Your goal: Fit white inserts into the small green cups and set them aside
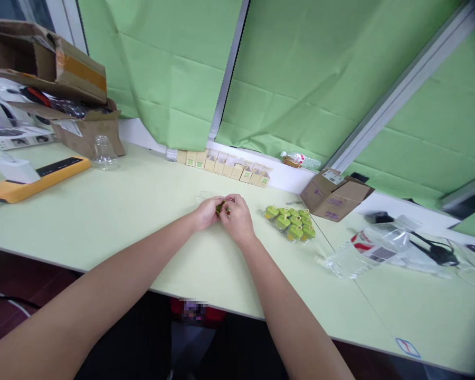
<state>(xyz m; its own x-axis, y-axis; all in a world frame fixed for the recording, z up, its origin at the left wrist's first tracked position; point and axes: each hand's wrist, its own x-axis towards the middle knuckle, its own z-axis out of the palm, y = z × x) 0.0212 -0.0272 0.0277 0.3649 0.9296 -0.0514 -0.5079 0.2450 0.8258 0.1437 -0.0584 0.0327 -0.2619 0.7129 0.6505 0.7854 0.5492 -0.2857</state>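
An orange power strip (65, 171) lies at nine o'clock on the pale table (142, 198); at twelve, green-labelled cartons (218, 164) line up below green fabric (198, 79). At the dial's centre, the left hand (206, 212) and right hand (238, 214) grasp a small dark greenish item (220, 207) in their fingers. Towards three, a brown box's (320, 192) purple print and a clear bottle's (396, 237) red-and-white label are too small to read
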